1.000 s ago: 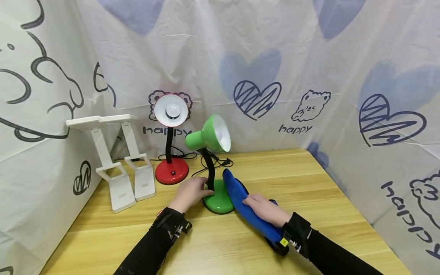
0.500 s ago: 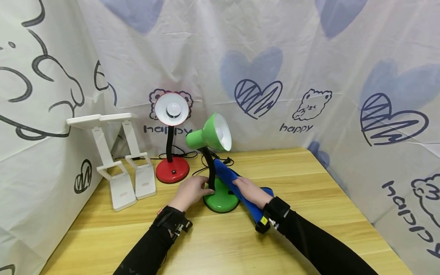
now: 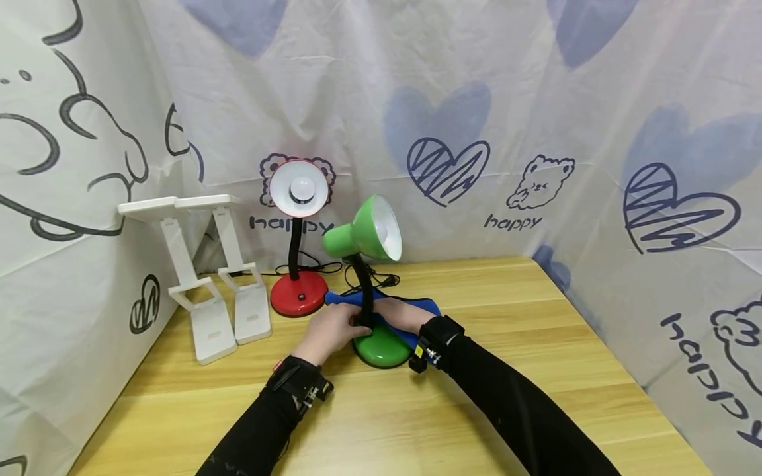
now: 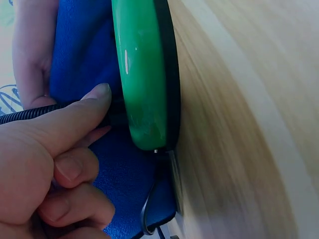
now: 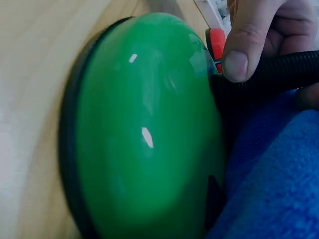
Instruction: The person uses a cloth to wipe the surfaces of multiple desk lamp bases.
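A green desk lamp [image 3: 381, 348] stands mid-table, its shade facing right. My left hand [image 3: 331, 330] grips its black gooseneck [image 3: 361, 291] just above the base; in the left wrist view the thumb [image 4: 75, 117] lies along the ribbed neck. My right hand [image 3: 403, 315] holds a blue cloth [image 3: 427, 305] against the rear of the base, behind the neck. The cloth spreads out on both sides of the neck, and its fuzzy surface [image 5: 279, 159] fills the lower right of the right wrist view. The right fingertips are partly hidden behind the neck.
A red desk lamp [image 3: 299, 295] stands behind, to the left. Two white folding lamps [image 3: 211, 330] are farther left. Black cords with a plug [image 3: 389, 280] lie at the back of the wooden table [image 3: 506, 370]. Patterned fabric [image 3: 452, 119] walls the back and sides.
My right hand has moved left and away from me with the blue cloth, from the lamp base's right side to behind the neck. The left hand has kept its hold.
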`<move>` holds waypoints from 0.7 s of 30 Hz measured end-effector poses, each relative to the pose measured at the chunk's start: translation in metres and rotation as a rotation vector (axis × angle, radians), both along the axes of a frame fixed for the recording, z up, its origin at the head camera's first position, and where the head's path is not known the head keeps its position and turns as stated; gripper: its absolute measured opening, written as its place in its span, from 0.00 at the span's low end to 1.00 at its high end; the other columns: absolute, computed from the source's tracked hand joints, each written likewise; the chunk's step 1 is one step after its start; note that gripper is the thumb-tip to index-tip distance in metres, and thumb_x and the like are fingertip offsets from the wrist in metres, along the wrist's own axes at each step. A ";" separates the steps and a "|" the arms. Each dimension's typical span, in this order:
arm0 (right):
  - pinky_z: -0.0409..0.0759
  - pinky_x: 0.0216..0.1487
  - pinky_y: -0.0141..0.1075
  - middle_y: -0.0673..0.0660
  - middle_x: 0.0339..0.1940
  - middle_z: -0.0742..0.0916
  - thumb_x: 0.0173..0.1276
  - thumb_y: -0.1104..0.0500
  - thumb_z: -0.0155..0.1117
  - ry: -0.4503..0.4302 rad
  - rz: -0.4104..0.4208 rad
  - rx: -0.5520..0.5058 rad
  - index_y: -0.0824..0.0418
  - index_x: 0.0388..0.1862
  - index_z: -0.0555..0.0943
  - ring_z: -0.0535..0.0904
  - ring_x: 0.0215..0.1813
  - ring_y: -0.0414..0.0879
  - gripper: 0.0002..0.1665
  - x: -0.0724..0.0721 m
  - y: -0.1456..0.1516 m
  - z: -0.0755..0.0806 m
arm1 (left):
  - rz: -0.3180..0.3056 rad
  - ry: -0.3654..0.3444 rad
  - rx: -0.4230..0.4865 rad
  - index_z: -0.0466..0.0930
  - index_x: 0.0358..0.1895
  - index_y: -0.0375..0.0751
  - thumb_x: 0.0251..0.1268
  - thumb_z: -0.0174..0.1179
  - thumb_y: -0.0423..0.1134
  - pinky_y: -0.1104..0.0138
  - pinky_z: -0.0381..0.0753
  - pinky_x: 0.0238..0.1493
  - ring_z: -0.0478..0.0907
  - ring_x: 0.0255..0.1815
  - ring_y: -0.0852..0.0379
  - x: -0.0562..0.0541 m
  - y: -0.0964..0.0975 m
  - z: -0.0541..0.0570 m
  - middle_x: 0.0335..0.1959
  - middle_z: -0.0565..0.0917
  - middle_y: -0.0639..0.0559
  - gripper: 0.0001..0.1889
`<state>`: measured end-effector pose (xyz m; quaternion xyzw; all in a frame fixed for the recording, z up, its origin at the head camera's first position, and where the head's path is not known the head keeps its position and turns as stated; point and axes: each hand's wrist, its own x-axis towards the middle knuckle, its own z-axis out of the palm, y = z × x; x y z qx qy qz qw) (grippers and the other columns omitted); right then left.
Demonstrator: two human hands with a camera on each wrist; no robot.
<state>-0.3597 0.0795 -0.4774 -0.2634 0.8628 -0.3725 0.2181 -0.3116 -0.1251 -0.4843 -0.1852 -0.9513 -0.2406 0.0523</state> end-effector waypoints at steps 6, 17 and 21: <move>0.59 0.73 0.46 0.48 0.69 0.74 0.78 0.37 0.34 0.073 -0.041 0.058 0.42 0.65 0.74 0.64 0.74 0.47 0.28 0.005 0.012 -0.002 | 0.018 -0.013 0.006 0.77 0.24 0.57 0.52 0.70 0.57 0.66 0.62 0.20 0.68 0.17 0.61 0.004 0.001 0.000 0.15 0.71 0.59 0.14; 0.69 0.65 0.45 0.52 0.64 0.79 0.75 0.47 0.53 0.269 -0.105 0.083 0.50 0.68 0.70 0.73 0.67 0.47 0.25 0.024 0.069 -0.010 | 0.042 -0.014 -0.005 0.83 0.36 0.57 0.51 0.71 0.57 0.65 0.63 0.20 0.68 0.18 0.59 0.002 0.003 0.000 0.17 0.73 0.59 0.14; 0.74 0.51 0.39 0.46 0.47 0.81 0.73 0.50 0.58 0.299 -0.107 0.096 0.49 0.57 0.74 0.78 0.50 0.41 0.16 0.039 0.085 -0.010 | 0.035 -0.022 0.004 0.84 0.37 0.56 0.52 0.71 0.56 0.65 0.63 0.20 0.68 0.18 0.60 0.001 0.003 0.003 0.17 0.73 0.59 0.14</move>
